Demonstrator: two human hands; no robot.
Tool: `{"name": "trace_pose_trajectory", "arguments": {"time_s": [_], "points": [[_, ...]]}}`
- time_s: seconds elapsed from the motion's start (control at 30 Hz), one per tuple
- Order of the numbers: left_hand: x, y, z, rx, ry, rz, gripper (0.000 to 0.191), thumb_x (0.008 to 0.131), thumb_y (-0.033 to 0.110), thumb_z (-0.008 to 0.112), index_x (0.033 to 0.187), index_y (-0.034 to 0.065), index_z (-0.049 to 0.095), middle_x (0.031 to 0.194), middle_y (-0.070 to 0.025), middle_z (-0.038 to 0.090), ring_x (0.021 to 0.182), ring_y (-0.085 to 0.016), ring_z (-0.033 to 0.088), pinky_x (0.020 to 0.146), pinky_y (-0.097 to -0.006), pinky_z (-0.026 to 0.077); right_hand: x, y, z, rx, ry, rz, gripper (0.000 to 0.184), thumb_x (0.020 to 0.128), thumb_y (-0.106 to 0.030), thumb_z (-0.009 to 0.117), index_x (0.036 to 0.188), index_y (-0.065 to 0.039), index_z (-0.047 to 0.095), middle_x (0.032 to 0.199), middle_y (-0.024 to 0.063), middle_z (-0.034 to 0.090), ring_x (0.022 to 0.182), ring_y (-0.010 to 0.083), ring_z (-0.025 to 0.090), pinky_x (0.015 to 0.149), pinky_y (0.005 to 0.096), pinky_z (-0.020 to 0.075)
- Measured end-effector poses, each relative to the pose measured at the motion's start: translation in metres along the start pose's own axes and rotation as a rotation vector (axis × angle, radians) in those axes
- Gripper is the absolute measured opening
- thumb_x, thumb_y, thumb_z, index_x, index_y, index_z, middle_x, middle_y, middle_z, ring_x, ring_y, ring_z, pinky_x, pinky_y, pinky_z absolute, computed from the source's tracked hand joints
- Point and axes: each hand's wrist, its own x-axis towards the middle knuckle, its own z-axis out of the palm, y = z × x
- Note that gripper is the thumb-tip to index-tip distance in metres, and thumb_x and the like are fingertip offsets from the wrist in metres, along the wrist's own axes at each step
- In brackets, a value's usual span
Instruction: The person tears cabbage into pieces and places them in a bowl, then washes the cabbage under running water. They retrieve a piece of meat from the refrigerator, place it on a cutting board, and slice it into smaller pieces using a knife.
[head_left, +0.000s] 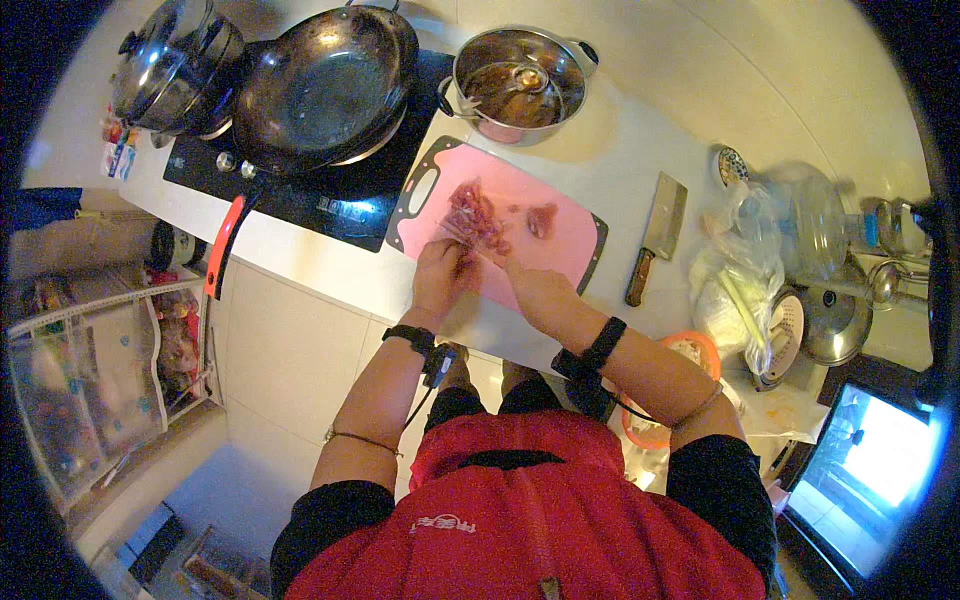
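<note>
A pink cutting board (566, 202) with dark edges lies on the counter before me. Strips of cut raw meat (480, 214) are heaped on its left half, and a separate piece of raw meat (541, 221) lies to their right. My left hand (439, 277) is at the board's near edge, fingers curled over a reddish piece of meat they partly hide. From the right, my right hand (546, 296) grips a knife (478, 246), its handle mostly covered by the fingers. The thin, blurred blade points left between the meat heap and my left fingers.
A cleaver (663, 217) rests right of the board. Behind the board stands a steel pot (517, 133); a wok (322, 97) sits on the black cooktop (352, 217). A red-handled knife (225, 247) juts over the counter edge. Bagged vegetables (731, 300) lie farther right.
</note>
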Motion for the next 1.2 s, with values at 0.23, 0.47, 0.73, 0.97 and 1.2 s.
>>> {"name": "trace_pose_trajectory", "arguments": {"time_s": [0.23,0.47,0.73,0.97,1.2], "points": [[0.002,0.000,0.007,-0.134,0.013,-0.113,0.018,0.074,0.007,0.065,0.091,0.0026,0.066,0.094,-0.0144,0.064,0.087,-0.032,0.060,0.076,-0.0416,0.051,0.032,0.003,0.016,-0.012,-0.036,0.027,0.041,0.088,-0.006,0.045,0.128,0.002,0.037,0.075,0.0254,0.063,0.069,0.0432,0.063,0.059,0.0520,0.0492],[0.002,0.023,-0.003,-0.087,-0.172,-0.100,0.019,0.071,0.007,0.067,0.089,0.0019,0.065,0.098,-0.0159,0.062,0.093,-0.032,0.058,0.083,-0.0402,0.048,0.070,0.020,0.039,0.094,0.111,0.038,0.027,0.092,-0.014,0.045,0.114,0.002,0.042,0.079,0.0281,0.062,0.073,0.0450,0.062,0.061,0.0543,0.0473],[-0.003,0.013,0.000,-0.531,0.255,-0.181,0.026,0.074,0.022,0.074,0.089,0.0024,0.065,0.090,-0.0161,0.065,0.088,-0.035,0.060,0.078,-0.0408,0.049,0.039,0.015,0.026,0.081,0.126,0.071,0.026,0.089,-0.010,0.045,0.114,-0.002,0.042,0.083,0.0268,0.063,0.072,0.0449,0.063,0.062,0.0551,0.0477],[-0.011,0.004,0.001,0.003,0.060,-0.116,0.032,0.070,0.014,0.073,0.097,0.0014,0.061,0.102,-0.0168,0.059,0.099,-0.035,0.055,0.087,-0.0424,0.047,0.005,-0.002,-0.013,-0.042,0.011,-0.039,0.027,0.086,-0.006,0.049,0.112,-0.001,0.042,0.075,0.0235,0.063,0.069,0.0425,0.064,0.058,0.0527,0.0494],[-0.008,0.002,0.001,-0.026,0.138,-0.101,0.021,0.073,0.015,0.070,0.088,0.0021,0.064,0.090,-0.0154,0.063,0.092,-0.035,0.058,0.082,-0.0435,0.049,0.010,-0.006,-0.013,-0.056,0.010,-0.122,0.022,0.085,-0.006,0.050,0.105,0.000,0.044,0.073,0.0221,0.064,0.065,0.0405,0.064,0.055,0.0503,0.0496]]}}
